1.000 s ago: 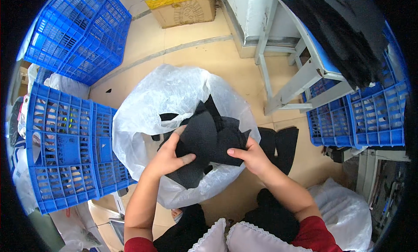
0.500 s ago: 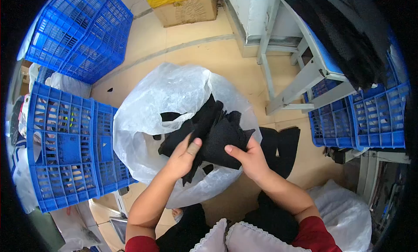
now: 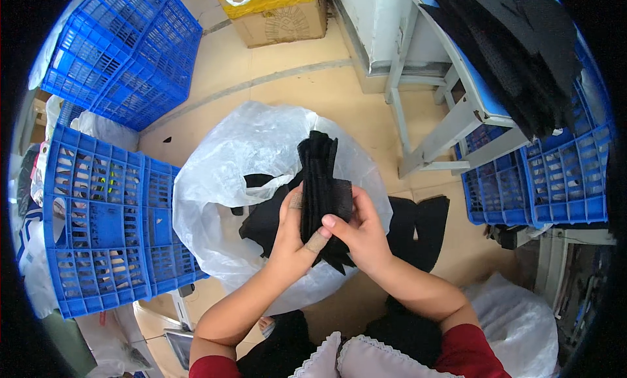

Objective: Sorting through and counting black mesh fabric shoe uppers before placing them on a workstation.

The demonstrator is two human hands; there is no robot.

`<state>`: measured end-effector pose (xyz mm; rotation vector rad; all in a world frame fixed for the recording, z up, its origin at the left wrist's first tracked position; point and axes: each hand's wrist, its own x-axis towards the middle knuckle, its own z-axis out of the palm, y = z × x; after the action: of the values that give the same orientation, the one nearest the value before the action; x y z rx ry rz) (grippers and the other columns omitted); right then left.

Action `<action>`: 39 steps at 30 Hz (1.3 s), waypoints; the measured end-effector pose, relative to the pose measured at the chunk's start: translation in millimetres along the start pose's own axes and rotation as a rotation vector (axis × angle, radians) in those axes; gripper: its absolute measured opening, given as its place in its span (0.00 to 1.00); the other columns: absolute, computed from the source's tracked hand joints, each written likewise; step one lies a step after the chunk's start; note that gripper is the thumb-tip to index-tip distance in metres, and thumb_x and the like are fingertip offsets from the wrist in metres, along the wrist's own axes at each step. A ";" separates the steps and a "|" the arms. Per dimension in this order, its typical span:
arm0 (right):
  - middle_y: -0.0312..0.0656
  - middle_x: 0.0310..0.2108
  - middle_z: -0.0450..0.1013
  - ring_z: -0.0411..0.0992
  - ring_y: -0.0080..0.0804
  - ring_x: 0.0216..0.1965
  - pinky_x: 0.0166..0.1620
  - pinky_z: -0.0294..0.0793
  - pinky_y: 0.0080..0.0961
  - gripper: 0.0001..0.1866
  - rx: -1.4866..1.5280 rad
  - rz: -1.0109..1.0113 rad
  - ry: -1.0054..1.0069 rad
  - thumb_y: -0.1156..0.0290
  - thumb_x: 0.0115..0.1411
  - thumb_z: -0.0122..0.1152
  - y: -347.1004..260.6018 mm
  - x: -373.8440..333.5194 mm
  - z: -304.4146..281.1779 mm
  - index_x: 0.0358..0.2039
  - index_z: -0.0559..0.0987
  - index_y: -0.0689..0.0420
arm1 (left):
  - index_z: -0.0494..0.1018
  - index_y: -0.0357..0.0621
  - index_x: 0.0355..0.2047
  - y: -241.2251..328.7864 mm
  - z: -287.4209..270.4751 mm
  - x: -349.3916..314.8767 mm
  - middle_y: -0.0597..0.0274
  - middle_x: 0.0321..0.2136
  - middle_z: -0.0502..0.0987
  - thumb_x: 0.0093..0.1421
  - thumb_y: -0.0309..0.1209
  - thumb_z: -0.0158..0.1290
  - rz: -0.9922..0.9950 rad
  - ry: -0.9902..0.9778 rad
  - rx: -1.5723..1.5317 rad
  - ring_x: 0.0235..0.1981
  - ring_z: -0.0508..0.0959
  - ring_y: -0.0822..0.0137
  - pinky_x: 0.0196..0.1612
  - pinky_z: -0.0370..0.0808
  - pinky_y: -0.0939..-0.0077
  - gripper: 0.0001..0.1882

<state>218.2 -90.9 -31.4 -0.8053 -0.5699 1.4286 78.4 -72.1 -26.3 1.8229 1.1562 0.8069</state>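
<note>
A stack of black fabric pieces (image 3: pixel 322 188) stands on edge between my two hands, above an open clear plastic bag (image 3: pixel 228 175) on the floor. My left hand (image 3: pixel 292 237) presses against the stack's left face, with a bandage on one finger. Gripping the stack's right face is my right hand (image 3: pixel 360 231), its thumb across the front. More black pieces (image 3: pixel 264 218) lie inside the bag below the stack.
Blue plastic crates stand at the left (image 3: pixel 98 228) and upper left (image 3: pixel 124 51). A cardboard box (image 3: pixel 281 18) sits at the top. A grey table (image 3: pixel 457 116) bearing black fabric (image 3: pixel 516 58) is at the right, over more blue crates (image 3: pixel 542 182). Black pieces (image 3: pixel 424 228) lie on the floor.
The loose bunch of black pieces has been drawn together and turned upright into a neat stack. Both hands have closed in on its two sides.
</note>
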 end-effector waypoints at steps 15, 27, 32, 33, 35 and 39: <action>0.46 0.48 0.68 0.66 0.35 0.50 0.52 0.63 0.28 0.17 -0.817 -0.430 -0.245 0.73 0.56 0.59 -7.6 -1.8 -16.0 0.45 0.71 0.64 | 0.61 0.36 0.54 6.8 -0.8 -4.8 0.58 0.49 0.69 0.61 0.27 0.49 -0.167 0.073 -0.290 0.49 0.68 0.67 0.54 0.63 0.73 0.21; 0.40 0.40 0.69 0.68 0.24 0.41 0.44 0.68 0.21 0.20 -0.437 -0.088 -0.071 0.76 0.56 0.60 0.1 -3.5 -18.6 0.49 0.68 0.66 | 0.64 0.30 0.50 3.1 -2.2 -6.8 0.46 0.50 0.67 0.57 0.34 0.55 -0.119 -0.049 -0.247 0.51 0.69 0.55 0.54 0.63 0.69 0.25; 0.36 0.41 0.69 0.67 0.22 0.42 0.44 0.67 0.20 0.27 -0.429 -0.069 -0.108 0.74 0.51 0.66 7.2 -3.2 -29.0 0.51 0.66 0.63 | 0.66 0.31 0.50 3.1 -0.6 -6.6 0.49 0.51 0.67 0.61 0.36 0.51 -0.217 -0.032 -0.437 0.52 0.68 0.59 0.54 0.63 0.70 0.22; 0.36 0.41 0.68 0.67 0.22 0.42 0.44 0.66 0.20 0.29 -0.413 -0.070 -0.112 0.73 0.50 0.68 6.5 -2.9 -28.6 0.50 0.66 0.62 | 0.65 0.31 0.50 1.9 -0.3 -6.6 0.50 0.51 0.67 0.62 0.36 0.49 -0.203 -0.036 -0.446 0.53 0.68 0.59 0.55 0.62 0.70 0.22; 0.36 0.40 0.68 0.67 0.22 0.43 0.45 0.66 0.20 0.31 -0.397 -0.068 -0.116 0.73 0.48 0.70 6.5 -2.4 -27.8 0.50 0.65 0.61 | 0.65 0.31 0.51 2.0 -1.1 -6.6 0.49 0.52 0.66 0.63 0.36 0.48 -0.180 -0.056 -0.421 0.54 0.66 0.60 0.56 0.61 0.70 0.22; 0.36 0.40 0.67 0.67 0.23 0.43 0.45 0.66 0.21 0.34 -0.419 -0.085 -0.127 0.71 0.45 0.72 5.2 -0.8 -26.0 0.49 0.63 0.60 | 0.63 0.32 0.54 6.9 -2.4 -5.6 0.49 0.55 0.62 0.65 0.35 0.45 -0.093 -0.081 -0.381 0.57 0.63 0.60 0.59 0.58 0.69 0.22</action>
<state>234.7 -95.6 -51.6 -1.0086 -1.0118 1.3047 77.1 -78.2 -19.6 1.4635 0.9526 0.8280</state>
